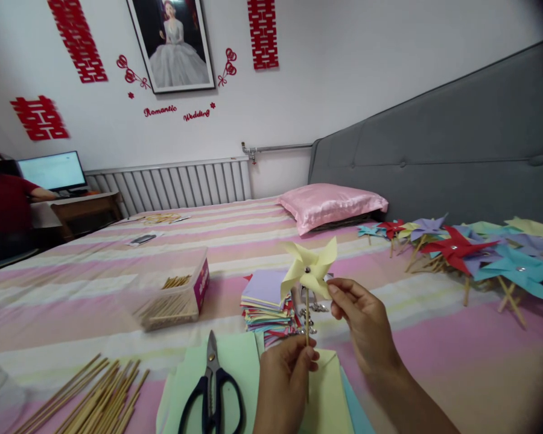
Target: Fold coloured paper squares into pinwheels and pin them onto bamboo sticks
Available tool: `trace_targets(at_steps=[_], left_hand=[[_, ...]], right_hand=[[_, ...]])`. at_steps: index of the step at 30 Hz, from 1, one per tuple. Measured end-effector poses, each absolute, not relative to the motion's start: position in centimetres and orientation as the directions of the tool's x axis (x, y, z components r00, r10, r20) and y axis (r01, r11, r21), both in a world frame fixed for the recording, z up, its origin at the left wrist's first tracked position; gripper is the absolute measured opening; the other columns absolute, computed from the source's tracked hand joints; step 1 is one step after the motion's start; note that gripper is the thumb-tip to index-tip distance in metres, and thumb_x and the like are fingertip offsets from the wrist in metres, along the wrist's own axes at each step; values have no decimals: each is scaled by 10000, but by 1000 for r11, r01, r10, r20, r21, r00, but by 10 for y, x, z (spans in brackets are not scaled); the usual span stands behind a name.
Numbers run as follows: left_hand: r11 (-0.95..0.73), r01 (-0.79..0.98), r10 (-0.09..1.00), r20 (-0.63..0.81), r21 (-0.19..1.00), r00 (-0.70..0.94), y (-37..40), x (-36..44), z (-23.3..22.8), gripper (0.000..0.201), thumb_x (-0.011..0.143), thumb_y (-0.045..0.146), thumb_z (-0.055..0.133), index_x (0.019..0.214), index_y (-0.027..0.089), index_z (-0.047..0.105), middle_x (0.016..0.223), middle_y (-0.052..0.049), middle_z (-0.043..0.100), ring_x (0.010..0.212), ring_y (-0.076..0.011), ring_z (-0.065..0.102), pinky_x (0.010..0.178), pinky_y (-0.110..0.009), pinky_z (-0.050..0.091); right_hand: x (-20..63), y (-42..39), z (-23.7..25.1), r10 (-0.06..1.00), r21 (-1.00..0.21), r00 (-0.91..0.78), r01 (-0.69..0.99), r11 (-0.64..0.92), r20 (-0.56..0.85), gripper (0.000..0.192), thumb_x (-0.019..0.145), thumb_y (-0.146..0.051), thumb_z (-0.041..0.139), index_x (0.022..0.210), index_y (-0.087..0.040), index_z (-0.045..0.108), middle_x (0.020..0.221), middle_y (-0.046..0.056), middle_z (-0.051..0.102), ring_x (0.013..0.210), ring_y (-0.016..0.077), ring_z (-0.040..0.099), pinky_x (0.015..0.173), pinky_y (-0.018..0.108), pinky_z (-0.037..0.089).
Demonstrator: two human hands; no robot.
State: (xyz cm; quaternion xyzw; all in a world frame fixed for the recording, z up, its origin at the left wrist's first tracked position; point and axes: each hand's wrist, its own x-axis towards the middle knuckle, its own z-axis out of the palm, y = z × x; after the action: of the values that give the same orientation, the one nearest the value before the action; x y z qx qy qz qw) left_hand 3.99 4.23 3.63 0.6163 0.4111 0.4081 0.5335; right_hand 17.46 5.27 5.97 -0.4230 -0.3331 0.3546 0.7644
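Pale yellow paper pinwheel (317,260), held up two-handed over a pink-and-white striped bedspread (239,241).
Starting far left, loose thin tan wooden sticks (102,401) lay near dark-handled metal scissors (213,386), which sat on pale green paper sheets (239,355). Next came the left hand (285,377), down low with its back to the camera, thumb and fingers clamped on the pinwheel's slim wooden stem (307,313), pretty much upright. The pinwheel sat right above. The right hand (364,319) came in from the lower right, forearm slanting up-left, thumb and index pinched on a blade's edge, other fingers loosely curled. Further right: a bunch of multicoloured paper pinwheels (455,248).
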Motion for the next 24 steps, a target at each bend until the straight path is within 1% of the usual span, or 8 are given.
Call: trace_targets(at_steps=[9,13,15,18,19,24], left_hand=[[-109,88,933,72,990,352,44,40,35,170,758,258,522,792,129,628,694,-55,639,670,-166,592,658,-295,479],[-93,75,941,63,993,332,44,39,36,179,747,270,542,797,127,638,694,-59,649,664,-171,602,646,-295,485],[-81,44,948,63,996,312,44,39,36,196,733,285,564,812,122,641,707,-66,658,676,-178,609,653,-300,490],[-76,12,957,69,997,282,45,39,38,210,716,295,589,815,120,650,713,-70,670,683,-182,612,662,-302,491],[-72,12,960,66,997,272,45,39,39,207,709,294,599,806,120,653,708,-68,672,674,-178,610,658,-296,489],[-102,61,970,86,993,226,44,37,44,176,695,295,619,739,128,659,649,-53,659,636,-164,597,624,-263,467]], right_hand=[[179,57,59,800,-868,560,-266,420,216,202,686,-300,667,821,-160,611,551,-51,522,456,42,404,449,158,311],[180,56,59,795,-860,567,-277,430,215,238,730,-349,629,878,-167,594,502,-66,479,453,45,396,456,156,314],[180,55,60,786,-852,581,-285,439,210,250,746,-378,604,888,-173,580,574,-50,529,449,41,400,455,161,318],[179,54,60,781,-848,591,-294,440,201,250,748,-390,596,879,-178,563,765,-9,598,449,32,415,449,171,323],[179,55,60,784,-850,588,-296,435,197,246,746,-385,600,873,-178,561,781,-4,601,450,32,416,450,172,324],[176,56,60,796,-852,583,-323,412,164,227,725,-358,629,835,-171,564,703,-22,590,444,33,394,449,170,316]])
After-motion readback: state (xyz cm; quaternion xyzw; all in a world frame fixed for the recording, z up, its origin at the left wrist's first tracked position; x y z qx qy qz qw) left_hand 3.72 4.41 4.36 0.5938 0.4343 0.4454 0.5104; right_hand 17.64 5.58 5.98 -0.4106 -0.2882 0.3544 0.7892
